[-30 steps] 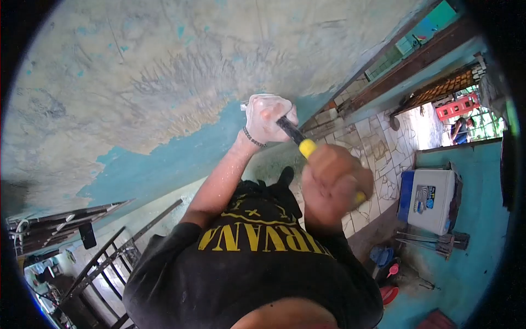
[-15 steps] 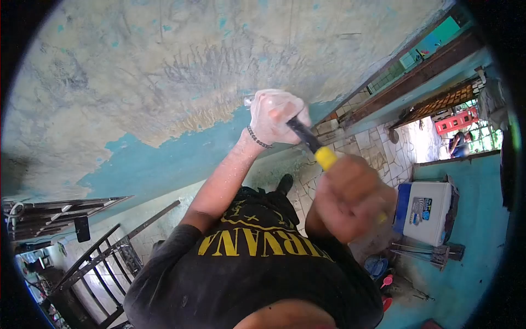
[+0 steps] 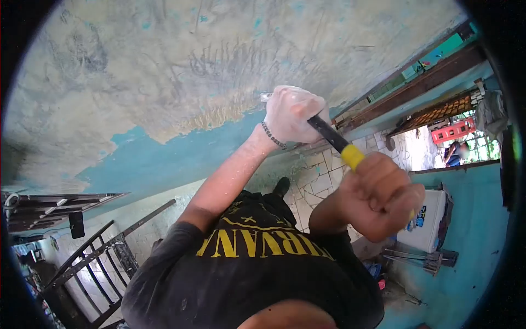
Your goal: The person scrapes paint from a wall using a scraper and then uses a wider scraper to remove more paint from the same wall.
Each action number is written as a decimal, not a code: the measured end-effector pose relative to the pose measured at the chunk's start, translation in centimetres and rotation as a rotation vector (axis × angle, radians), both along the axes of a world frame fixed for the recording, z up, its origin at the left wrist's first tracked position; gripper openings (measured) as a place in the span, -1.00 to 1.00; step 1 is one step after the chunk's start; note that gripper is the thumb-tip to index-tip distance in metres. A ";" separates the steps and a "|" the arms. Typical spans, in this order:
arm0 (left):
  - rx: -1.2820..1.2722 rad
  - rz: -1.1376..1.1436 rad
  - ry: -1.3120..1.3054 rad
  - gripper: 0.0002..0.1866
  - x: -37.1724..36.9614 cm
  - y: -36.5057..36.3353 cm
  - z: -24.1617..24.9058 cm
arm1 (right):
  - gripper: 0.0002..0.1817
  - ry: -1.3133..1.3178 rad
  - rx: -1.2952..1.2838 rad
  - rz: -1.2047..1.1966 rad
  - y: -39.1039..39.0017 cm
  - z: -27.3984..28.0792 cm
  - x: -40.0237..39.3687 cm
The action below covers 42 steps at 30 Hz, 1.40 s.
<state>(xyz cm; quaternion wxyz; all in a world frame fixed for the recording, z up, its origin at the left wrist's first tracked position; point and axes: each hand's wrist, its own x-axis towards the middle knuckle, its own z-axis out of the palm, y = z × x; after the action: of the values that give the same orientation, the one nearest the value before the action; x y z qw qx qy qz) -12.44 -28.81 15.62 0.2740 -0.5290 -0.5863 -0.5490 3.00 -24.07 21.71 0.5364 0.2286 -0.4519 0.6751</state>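
Note:
My left hand (image 3: 296, 114), white with dust or a thin glove, is closed in a fist close to the wall (image 3: 192, 77). A small shiny metal end (image 3: 266, 97), like a chisel tip, sticks out of that fist against the wall; the rest of it is hidden. My right hand (image 3: 381, 197) grips the handle of a hammer-like tool (image 3: 331, 136) with a black shaft and yellow bands. The shaft reaches up to the left fist, which hides its far end. Patchy grey-beige plaster above meets flaking turquoise paint below, right by the left hand.
Below lies a pale stone-tiled floor (image 3: 323, 175). A dark metal railing (image 3: 98, 247) stands at lower left. At right are a white cooler (image 3: 424, 227) and a turquoise wall (image 3: 471, 219). Another person (image 3: 453, 154) is beyond the doorway, near a red crate (image 3: 453, 130).
Both hands and the tool appear further right in view, the right hand also lower and less blurred. The view itself has shifted slightly. Both grips stay closed.

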 end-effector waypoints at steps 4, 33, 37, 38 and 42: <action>-0.136 0.080 -0.138 -0.70 -1.6 -2.1 -11.1 | -0.84 -0.170 0.286 -0.326 -1.1 -7.5 -4.1; 0.053 0.102 0.065 -0.75 -2.1 -3.2 -11.6 | -0.80 -0.129 0.476 -0.375 -3.2 -7.4 -2.2; 0.054 0.157 -0.022 -0.72 -1.6 -2.7 -13.9 | -0.85 -0.129 0.268 -0.317 -3.9 -9.5 -4.0; 0.081 0.111 0.012 -0.72 -1.5 -2.1 -13.3 | -0.87 -0.109 0.269 -0.307 -3.3 -8.3 -3.0; 0.144 -0.002 0.162 -0.74 -1.5 -1.3 -3.2 | -0.78 0.028 0.260 -0.225 -2.8 -2.2 -0.4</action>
<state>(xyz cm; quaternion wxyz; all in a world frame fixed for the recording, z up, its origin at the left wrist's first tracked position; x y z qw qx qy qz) -13.95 -30.15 12.42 0.3574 -0.5510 -0.5209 -0.5453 2.60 -26.86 19.48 0.5807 0.2533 -0.5507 0.5434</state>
